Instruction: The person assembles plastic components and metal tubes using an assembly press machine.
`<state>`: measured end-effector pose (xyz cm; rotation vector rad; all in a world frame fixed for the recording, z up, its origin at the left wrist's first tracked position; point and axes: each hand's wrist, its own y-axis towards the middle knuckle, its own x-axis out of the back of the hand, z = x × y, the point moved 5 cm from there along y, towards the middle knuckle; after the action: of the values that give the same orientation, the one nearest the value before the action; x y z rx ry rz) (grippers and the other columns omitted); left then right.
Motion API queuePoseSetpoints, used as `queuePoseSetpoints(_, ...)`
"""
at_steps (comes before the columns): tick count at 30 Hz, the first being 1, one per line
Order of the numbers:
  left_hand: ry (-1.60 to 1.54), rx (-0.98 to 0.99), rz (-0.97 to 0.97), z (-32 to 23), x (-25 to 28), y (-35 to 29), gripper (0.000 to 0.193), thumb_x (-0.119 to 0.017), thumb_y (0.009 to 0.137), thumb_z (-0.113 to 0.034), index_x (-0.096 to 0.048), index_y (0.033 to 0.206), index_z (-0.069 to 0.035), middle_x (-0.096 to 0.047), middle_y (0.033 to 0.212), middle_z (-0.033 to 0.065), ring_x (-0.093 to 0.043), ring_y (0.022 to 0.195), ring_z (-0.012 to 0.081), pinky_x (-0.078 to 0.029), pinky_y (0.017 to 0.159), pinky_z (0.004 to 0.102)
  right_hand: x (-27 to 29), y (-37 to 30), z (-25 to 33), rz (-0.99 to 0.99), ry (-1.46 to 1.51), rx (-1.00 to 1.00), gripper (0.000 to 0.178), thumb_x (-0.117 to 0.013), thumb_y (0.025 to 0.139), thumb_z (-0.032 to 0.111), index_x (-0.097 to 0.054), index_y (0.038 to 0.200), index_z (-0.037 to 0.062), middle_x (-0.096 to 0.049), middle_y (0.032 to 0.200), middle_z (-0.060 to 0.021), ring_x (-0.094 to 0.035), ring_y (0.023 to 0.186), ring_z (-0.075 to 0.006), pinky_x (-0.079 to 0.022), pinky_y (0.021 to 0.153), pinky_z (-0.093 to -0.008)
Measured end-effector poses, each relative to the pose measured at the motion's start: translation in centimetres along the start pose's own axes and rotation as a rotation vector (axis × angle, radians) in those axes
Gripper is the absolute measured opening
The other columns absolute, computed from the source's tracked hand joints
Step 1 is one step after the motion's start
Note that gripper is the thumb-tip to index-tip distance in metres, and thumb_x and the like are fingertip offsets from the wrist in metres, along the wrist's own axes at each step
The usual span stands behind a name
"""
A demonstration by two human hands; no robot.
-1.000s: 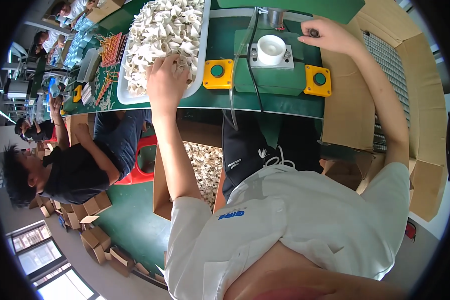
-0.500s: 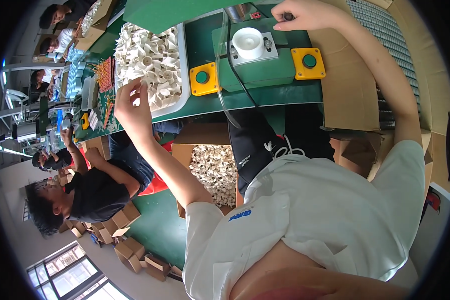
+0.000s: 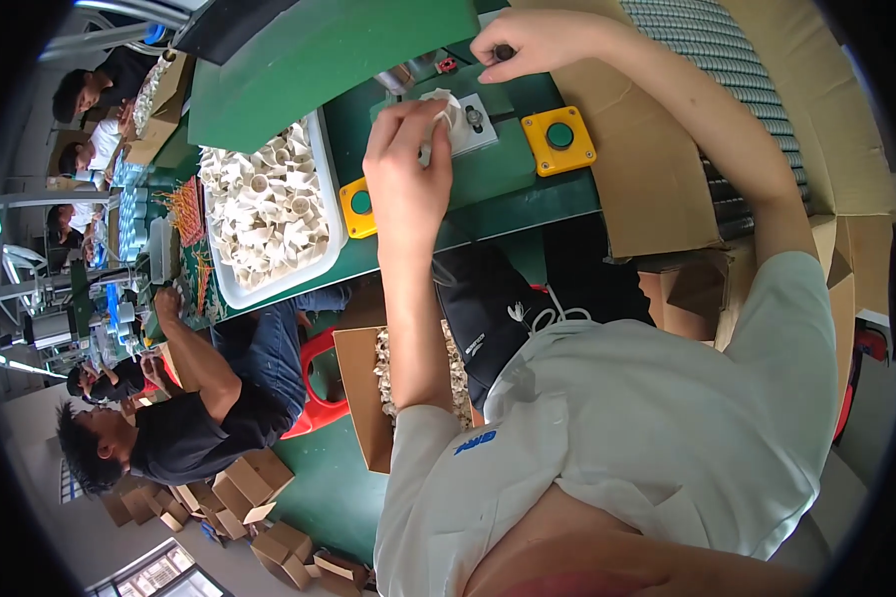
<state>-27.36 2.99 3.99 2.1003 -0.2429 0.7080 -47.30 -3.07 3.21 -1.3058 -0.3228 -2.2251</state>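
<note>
My left hand (image 3: 408,164) is at the round white holder (image 3: 458,127) on the green press fixture. Its fingers are pinched round a white, pointed-edged piece (image 3: 438,97) at the holder's top, partly hidden by the fingers. Behind and to the right of the holder, my right hand (image 3: 543,45) is closed on a dark, round-ended piece (image 3: 505,52); the rest of that piece is hidden in the fingers. A metal plate with bolts (image 3: 475,117) lies under the holder. A metal press rod (image 3: 404,78) stands just behind it.
Left of the fixture is a white tray (image 3: 333,214) of similar white pieces. Yellow boxes with green buttons (image 3: 560,136) flank the fixture; a green panel (image 3: 338,65) overhangs. At right, a carton holds rows of grey cylinders (image 3: 727,75). A co-worker (image 3: 209,418) sits at left.
My left hand has moved from above the tray rightward to the white holder. My right hand keeps its grip on the dark piece. The whole view has shifted and turned slightly.
</note>
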Motion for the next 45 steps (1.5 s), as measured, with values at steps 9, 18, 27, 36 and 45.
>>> queuePoseSetpoints(9, -0.026, 0.065, 0.053, 0.5, 0.4, 0.8, 0.022, -0.071, 0.074, 0.001, -0.073, 0.096, -0.003, -0.07, 0.098, 0.0065, -0.061, 0.084, 0.0251, -0.051, 0.076, 0.0338, -0.3, 0.1, -0.4, 0.009, 0.027, 0.022, 0.028, -0.063, 0.093, 0.029, -0.063, 0.082, 0.0035, -0.063, 0.075, -0.0062, -0.053, 0.066, -0.0208, -0.046, 0.062, -0.0337)
queuePoseSetpoints(18, 0.024, 0.071, 0.019, 0.7, 0.3, -0.2, 0.013, -0.076, 0.08, -0.007, -0.073, 0.09, 0.0, -0.071, 0.097, 0.0085, -0.065, 0.088, 0.022, -0.051, 0.078, 0.0301, -0.5, -0.2, -0.3, 0.05, -0.017, -0.019, 0.029, -0.062, 0.093, 0.031, -0.063, 0.084, 0.0037, -0.063, 0.077, -0.0058, -0.052, 0.067, -0.0207, -0.046, 0.063, -0.0338)
queuePoseSetpoints(27, -0.038, 0.073, -0.091, 2.0, -0.6, -1.2, 0.014, -0.074, 0.081, -0.004, -0.069, 0.092, 0.0, -0.066, 0.109, 0.0114, -0.063, 0.091, 0.0277, -0.052, 0.077, 0.0366, -0.5, 0.1, -0.7, 0.043, -0.008, -0.014, 0.03, -0.064, 0.093, 0.032, -0.063, 0.083, 0.004, -0.062, 0.076, -0.005, -0.051, 0.066, -0.0201, -0.046, 0.062, -0.0327)
queuePoseSetpoints(36, 0.18, 0.113, -0.048, -1.1, 3.7, -3.6, 0.023, -0.071, 0.082, -0.009, -0.066, 0.103, -0.003, -0.064, 0.115, 0.0134, -0.062, 0.102, 0.0312, -0.051, 0.084, 0.0409, -2.4, -0.7, -1.4, 0.298, 0.048, -0.123, 0.039, -0.067, 0.092, 0.039, -0.06, 0.078, 0.003, -0.057, 0.07, -0.0035, -0.048, 0.062, -0.0178, -0.045, 0.059, -0.0305)
queuePoseSetpoints(45, 0.769, 0.294, 0.327, 1.3, 5.8, -7.0, 0.019, -0.065, 0.086, -0.018, -0.067, 0.103, -0.009, -0.07, 0.096, 0.0078, -0.066, 0.063, 0.0259, -0.051, 0.053, 0.0359, -4.2, -2.7, -1.0, 0.631, -0.132, -0.227, 0.042, -0.068, 0.09, 0.042, -0.059, 0.074, 0.0038, -0.054, 0.063, -0.0037, -0.046, 0.055, -0.0167, -0.043, 0.054, -0.03)
